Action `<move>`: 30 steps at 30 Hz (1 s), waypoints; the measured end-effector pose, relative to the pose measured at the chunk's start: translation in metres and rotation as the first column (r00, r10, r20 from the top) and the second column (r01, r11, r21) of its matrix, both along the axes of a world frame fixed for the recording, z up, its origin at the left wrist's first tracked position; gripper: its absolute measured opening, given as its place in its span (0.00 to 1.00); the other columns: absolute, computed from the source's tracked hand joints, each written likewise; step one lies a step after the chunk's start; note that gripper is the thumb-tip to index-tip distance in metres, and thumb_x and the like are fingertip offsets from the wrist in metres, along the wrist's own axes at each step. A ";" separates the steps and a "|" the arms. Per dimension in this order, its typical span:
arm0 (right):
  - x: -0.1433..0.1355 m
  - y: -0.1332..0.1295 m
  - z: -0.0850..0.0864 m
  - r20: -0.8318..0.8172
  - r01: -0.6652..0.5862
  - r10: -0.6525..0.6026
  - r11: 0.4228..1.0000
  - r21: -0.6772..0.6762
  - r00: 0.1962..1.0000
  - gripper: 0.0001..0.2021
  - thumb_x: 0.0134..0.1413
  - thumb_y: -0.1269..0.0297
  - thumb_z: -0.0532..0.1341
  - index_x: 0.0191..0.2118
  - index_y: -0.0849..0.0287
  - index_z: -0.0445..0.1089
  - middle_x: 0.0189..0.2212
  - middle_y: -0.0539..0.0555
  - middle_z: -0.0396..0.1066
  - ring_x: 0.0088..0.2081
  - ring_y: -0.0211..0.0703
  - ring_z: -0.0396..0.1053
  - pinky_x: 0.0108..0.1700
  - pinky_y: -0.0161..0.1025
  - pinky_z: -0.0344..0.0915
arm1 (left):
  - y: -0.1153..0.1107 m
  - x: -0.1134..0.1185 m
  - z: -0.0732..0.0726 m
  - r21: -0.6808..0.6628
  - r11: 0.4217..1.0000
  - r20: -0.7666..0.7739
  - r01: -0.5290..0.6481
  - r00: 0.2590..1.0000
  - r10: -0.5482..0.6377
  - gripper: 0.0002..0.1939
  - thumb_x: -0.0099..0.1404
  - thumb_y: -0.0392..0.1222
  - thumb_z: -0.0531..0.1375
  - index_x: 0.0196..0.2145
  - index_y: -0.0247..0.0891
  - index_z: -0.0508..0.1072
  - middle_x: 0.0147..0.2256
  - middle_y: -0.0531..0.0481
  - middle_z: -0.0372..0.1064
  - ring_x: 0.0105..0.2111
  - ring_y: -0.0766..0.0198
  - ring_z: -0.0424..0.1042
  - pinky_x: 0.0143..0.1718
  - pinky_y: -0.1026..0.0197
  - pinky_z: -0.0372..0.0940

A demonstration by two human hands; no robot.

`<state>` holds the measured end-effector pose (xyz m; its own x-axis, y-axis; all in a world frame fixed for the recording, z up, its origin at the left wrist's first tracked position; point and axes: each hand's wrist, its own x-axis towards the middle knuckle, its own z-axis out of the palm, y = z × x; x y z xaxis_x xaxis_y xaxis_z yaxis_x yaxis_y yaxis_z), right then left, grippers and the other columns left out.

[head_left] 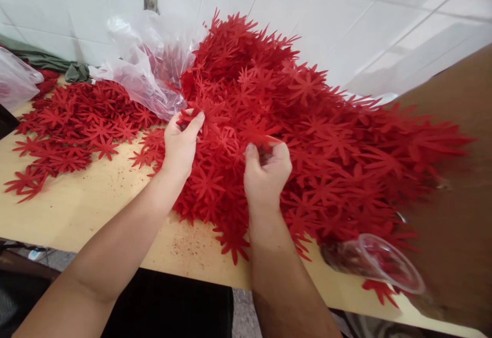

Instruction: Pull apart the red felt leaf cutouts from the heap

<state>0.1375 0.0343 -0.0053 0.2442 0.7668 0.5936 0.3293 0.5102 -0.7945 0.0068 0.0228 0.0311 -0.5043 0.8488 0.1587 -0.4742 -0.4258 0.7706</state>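
A large heap of red flower-shaped cutouts (323, 133) with narrow petals, perhaps cloth or paper, covers much of the wooden table. My left hand (182, 138) pinches a red flower cutout (209, 118) between thumb and fingers at the heap's left side. To its right, my right hand (268, 169) is closed on another red flower cutout (258, 132), held just over the heap. Both hands are close together, with the heap behind and below them. The fingertips of each hand are partly hidden by the red petals.
A smaller pile of red cutouts (77, 118) lies at the left. Behind it stands a crumpled clear plastic bag (154, 66). A clear plastic cup (369, 261) lies on its side near the front right edge. A brown panel (453, 215) borders the right; a tiled wall (346, 15) is behind.
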 end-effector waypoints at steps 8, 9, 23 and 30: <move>0.004 0.002 -0.005 0.321 0.103 -0.152 0.981 0.165 0.935 0.22 0.46 0.62 0.58 0.50 0.59 0.63 0.45 0.60 0.64 0.48 0.48 0.62 0.48 0.51 0.63 | 0.001 0.008 -0.003 -0.004 0.999 -0.028 0.037 0.999 -0.037 0.05 0.53 0.34 0.61 0.28 0.37 0.66 0.23 0.58 0.61 0.24 0.76 0.60 0.31 0.68 0.57; 0.005 0.003 -0.005 0.341 0.117 -0.172 0.977 0.177 0.924 0.21 0.46 0.62 0.58 0.48 0.59 0.64 0.44 0.60 0.65 0.48 0.49 0.62 0.49 0.52 0.62 | 0.001 0.007 -0.003 -0.004 0.999 -0.037 0.034 0.999 -0.034 0.05 0.53 0.34 0.61 0.28 0.37 0.66 0.23 0.58 0.61 0.24 0.76 0.60 0.32 0.68 0.58; 0.113 -0.048 0.051 0.616 0.327 -0.398 0.916 0.231 0.680 0.16 0.46 0.49 0.56 0.29 0.56 0.73 0.34 0.58 0.72 0.43 0.48 0.66 0.52 0.52 0.54 | 0.010 -0.003 -0.009 -0.029 1.000 -0.020 -0.011 1.000 0.010 0.06 0.52 0.35 0.60 0.27 0.36 0.64 0.24 0.58 0.61 0.25 0.76 0.61 0.33 0.69 0.59; 0.202 -0.048 0.047 0.894 0.620 -0.137 0.764 -0.179 0.427 0.06 0.27 0.62 0.67 0.14 0.48 0.69 0.19 0.55 0.66 0.35 0.53 0.64 0.42 0.52 0.55 | 0.012 -0.007 -0.016 -0.022 0.999 0.043 -0.034 0.998 0.035 0.06 0.51 0.34 0.61 0.27 0.35 0.65 0.24 0.59 0.62 0.27 0.75 0.63 0.37 0.67 0.60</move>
